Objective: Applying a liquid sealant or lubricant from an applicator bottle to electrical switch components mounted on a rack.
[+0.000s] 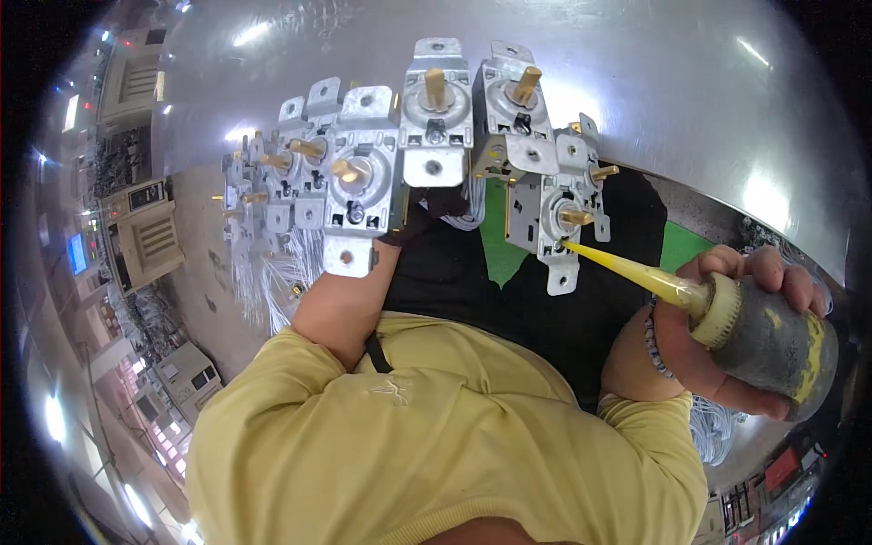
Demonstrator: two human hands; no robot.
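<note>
My right hand (pixel 718 359) grips a grey squeeze bottle (pixel 777 336) with a long yellow nozzle (pixel 627 270). The nozzle tip touches the brass shaft of a grey metal unit (pixel 559 213). My left forearm reaches up under a row of several similar metal units with brass shafts (pixel 363 177). My left hand (pixel 420 221) is mostly hidden behind them; only a dark gloved part shows below the unit (pixel 436 113) in the middle of the row. Another unit (pixel 516 104) lies to its right. White wires (pixel 272 272) hang from the units.
A shiny steel tabletop (pixel 636 73) curves across the top. A green mat (pixel 681 245) and a black cloth (pixel 509 309) lie below the units. My yellow sleeves fill the lower middle. Beige machines (pixel 150 241) stand at the left.
</note>
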